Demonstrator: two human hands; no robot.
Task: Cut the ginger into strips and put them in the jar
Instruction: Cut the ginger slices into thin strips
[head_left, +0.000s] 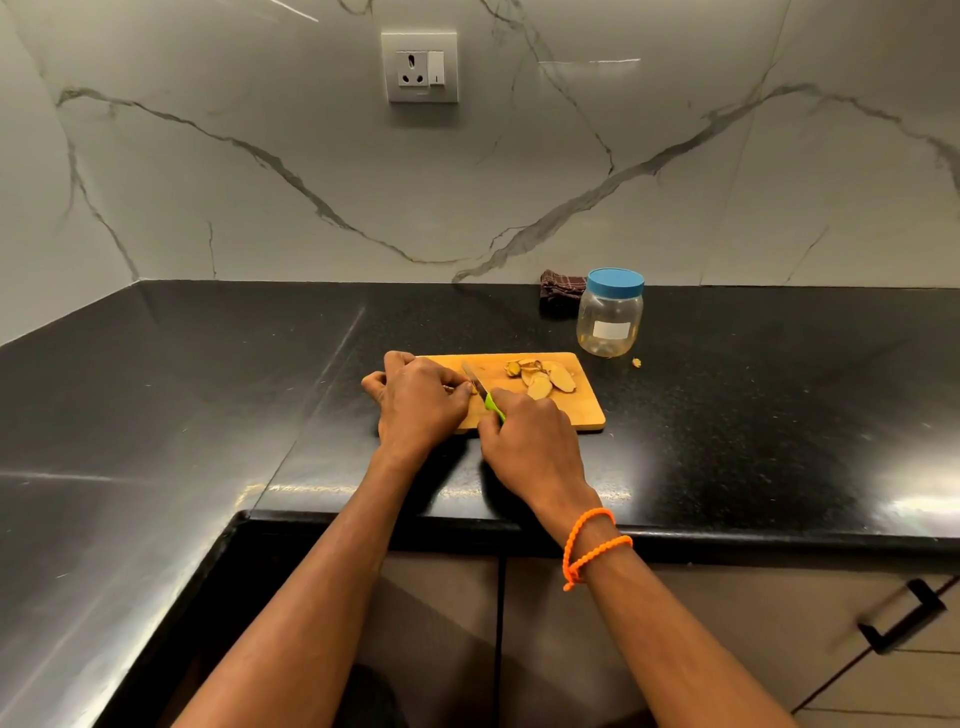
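**Hands at the board, ginger under the blade**

The left hand (415, 400) rested on the near-left end of the cutting board (582, 410), fingers curled and pinching a small piece of ginger (471, 387) at its fingertips. Just right of it, the right hand (524, 436) gripped the green handle of a knife (480, 387), the blade lying against that piece. Beyond the right hand lay a heap of ginger slices (543, 382) — on the board's far side. Farther off, past the board on the black tabletop (753, 415), stood the jar (610, 319) — blue lid on, a small scrap beside it.
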